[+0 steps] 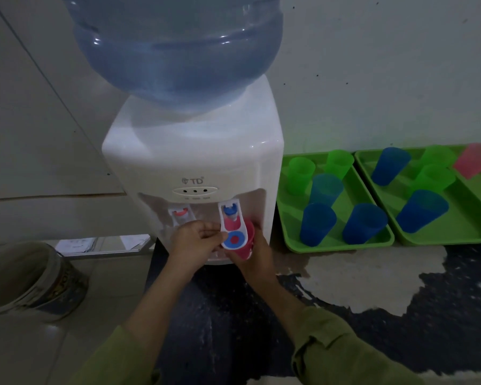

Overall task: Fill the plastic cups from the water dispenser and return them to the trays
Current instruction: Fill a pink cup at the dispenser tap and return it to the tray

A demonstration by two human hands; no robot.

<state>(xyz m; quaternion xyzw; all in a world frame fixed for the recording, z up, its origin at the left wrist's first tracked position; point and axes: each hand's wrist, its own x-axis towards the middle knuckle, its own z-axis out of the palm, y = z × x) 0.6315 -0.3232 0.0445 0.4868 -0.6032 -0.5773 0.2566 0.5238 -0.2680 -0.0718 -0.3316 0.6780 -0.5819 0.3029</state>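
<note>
We see the right hand gripping a pink cup under the dispenser's blue tap, left hand pinching its lever; trays sit alongside

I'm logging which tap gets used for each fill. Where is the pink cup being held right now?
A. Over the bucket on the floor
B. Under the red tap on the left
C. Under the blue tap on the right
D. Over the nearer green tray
C: the right hand holds the pink cup beneath the blue tap, while the left hand touches that tap's lever.
</note>
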